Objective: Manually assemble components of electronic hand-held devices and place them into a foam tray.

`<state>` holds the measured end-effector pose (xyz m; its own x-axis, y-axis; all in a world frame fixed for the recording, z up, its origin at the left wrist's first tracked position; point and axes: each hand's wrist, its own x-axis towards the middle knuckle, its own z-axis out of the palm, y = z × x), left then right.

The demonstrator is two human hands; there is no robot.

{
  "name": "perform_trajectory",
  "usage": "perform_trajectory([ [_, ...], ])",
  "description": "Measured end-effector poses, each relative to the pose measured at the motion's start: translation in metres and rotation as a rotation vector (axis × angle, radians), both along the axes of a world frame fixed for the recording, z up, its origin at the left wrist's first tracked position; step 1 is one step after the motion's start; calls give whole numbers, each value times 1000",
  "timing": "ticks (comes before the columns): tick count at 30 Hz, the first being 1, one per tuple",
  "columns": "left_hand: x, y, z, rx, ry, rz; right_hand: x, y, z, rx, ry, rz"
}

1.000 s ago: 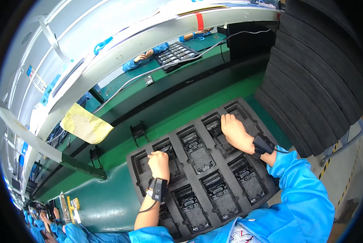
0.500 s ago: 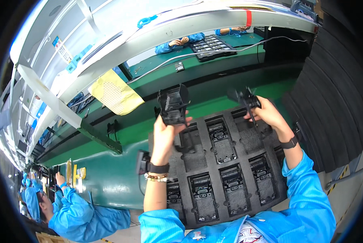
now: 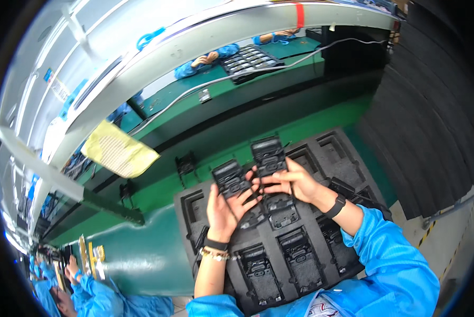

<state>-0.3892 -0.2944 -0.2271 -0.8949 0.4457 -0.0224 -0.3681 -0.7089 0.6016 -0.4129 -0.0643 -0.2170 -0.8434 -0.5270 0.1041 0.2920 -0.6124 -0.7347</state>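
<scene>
My left hand (image 3: 223,214) holds a black plastic housing (image 3: 229,173) with a recessed face, its thumb along one side and the other fingers spread behind and beside it. Close by on the right, my right hand (image 3: 303,186) grips a second, similar black housing (image 3: 269,152) by its lower part. The two pieces are tilted side by side above a dark foam tray (image 3: 273,248). Several black housings lie in the tray's pockets, among them one (image 3: 261,272) and another (image 3: 301,258) in the near row. My hands partly hide the pockets beneath them.
More black parts (image 3: 185,165) stand on the green bench beyond the tray. A yellow perforated sheet (image 3: 120,150) hangs from the frame at left. Tall black foam layers (image 3: 416,116) are stacked at right. A co-worker in blue (image 3: 102,296) sits at left; another person's hands (image 3: 205,59) show across the bench.
My right hand has moved left with its housing, and the two hands are now close together over the tray. The whole view has shifted, showing the tray's far right pockets.
</scene>
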Motion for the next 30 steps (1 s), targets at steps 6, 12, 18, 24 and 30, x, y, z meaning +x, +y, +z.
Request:
perform_trajectory([
  [6,4,0,3,67,-39,-1,3,2,2,-64,21,154],
  [12,3,-8,1,273,-45,-34,-3,3,-7,-34,0,128],
  [18,7,-4,0,183,-27,-4,1,1,-10,-41,-14,117],
  [24,7,2,0,132,65,7,1,-3,-17,61,-37,-233],
  [30,7,2,-15,-77,96,132,6,-13,-31,18,-175,-368],
])
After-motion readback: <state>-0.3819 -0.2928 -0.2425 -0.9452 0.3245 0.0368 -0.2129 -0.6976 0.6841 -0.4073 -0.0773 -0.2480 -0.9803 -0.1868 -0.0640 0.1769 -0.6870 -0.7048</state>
